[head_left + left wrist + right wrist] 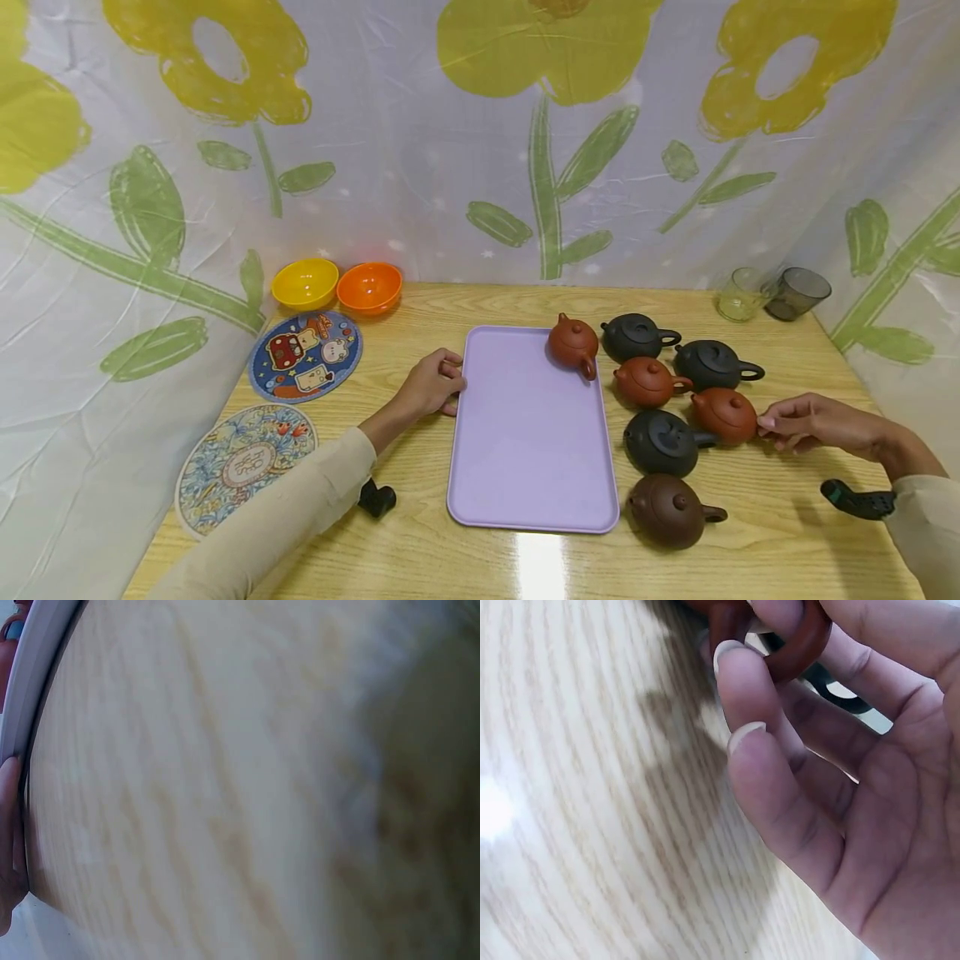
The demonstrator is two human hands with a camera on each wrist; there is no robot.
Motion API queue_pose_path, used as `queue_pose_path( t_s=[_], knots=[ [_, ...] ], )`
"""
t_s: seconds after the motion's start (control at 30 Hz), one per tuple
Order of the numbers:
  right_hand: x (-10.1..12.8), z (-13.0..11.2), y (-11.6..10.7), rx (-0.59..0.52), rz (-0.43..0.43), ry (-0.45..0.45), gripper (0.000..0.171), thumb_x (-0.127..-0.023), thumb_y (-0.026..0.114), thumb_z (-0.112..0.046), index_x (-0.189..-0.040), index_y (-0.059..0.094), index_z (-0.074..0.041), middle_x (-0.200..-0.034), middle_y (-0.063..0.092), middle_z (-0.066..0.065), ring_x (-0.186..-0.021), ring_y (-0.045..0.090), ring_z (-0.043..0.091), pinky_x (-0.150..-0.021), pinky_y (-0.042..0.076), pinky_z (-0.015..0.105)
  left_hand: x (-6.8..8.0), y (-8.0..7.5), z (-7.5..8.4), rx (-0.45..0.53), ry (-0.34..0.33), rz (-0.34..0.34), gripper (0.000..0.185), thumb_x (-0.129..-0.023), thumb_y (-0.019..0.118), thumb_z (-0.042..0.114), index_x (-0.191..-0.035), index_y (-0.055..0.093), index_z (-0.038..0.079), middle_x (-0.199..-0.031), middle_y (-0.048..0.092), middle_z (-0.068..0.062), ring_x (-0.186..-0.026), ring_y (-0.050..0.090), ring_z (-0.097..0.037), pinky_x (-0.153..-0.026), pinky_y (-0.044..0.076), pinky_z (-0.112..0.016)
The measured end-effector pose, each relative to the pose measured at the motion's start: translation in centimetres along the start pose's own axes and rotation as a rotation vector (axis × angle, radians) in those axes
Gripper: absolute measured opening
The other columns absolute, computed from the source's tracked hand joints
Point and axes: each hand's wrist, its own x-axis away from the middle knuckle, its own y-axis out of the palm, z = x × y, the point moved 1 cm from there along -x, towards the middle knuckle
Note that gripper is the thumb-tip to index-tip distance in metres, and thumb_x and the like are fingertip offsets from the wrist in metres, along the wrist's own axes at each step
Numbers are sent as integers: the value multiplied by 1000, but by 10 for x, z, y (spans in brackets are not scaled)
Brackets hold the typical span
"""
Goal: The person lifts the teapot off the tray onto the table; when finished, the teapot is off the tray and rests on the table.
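Right wrist view shows the right hand (840, 780) pinching the handle (795, 641) of a red teapot (724, 414); leftward, the left hand (431, 385) curls on the tray (525, 467) edge. Lifting it across comes next, probably.

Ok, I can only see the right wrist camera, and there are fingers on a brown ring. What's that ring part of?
Observer: It's the handle of a red-brown teapot. The right hand pinches it, and the pot sits on the table.
Operator: How many teapots are there?
Observer: Seven. A brick-red teapot stands on the lilac tray, and the other six are on the table to the tray's right.
Operator: And what's the other hand doing?
Observer: The left hand holds the tray's left edge with curled fingers.
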Motion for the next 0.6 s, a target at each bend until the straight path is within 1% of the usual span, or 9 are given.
queue_pose_path(
  t_s=[0.17,0.33,0.4,0.53,0.6],
  knots=[
    [2,0,2,18,38,26,34,-109,41,-18,-119,61,8,-108,69,7,-100,67,20,-81,59,32,0,0,0,3,-9,3,38,-91,66,3,-128,56,4,-107,60,-14,-79,63,-18,-55,64,-34],
    [4,3,5,20,82,28,34,-109,42,-19,-119,61,7,-108,69,8,-96,67,20,-80,60,33,0,1,1,1,-19,3,38,-92,66,4,-128,56,5,-107,59,-13,-80,63,-19,-55,64,-34],
    [5,4,5,20,105,30,33,-108,42,-19,-120,61,5,-107,68,5,-95,66,18,-79,60,33,0,1,1,2,-22,3,37,-91,66,4,-127,56,5,-107,59,-13,-80,64,-19,-55,64,-34],
    [8,7,5,31,154,28,31,-108,43,-18,-123,61,2,-110,68,-3,-97,65,13,-79,60,31,1,0,2,-2,-20,4,38,-92,66,4,-128,56,5,-107,59,-14,-80,63,-19,-55,64,-34],
    [10,6,5,38,189,32,30,-108,44,-19,-124,61,0,-110,69,-4,-98,66,13,-80,60,31,1,0,3,-6,-18,5,38,-92,66,3,-128,56,5,-107,60,-14,-80,64,-19,-55,63,-34]
  ],
)
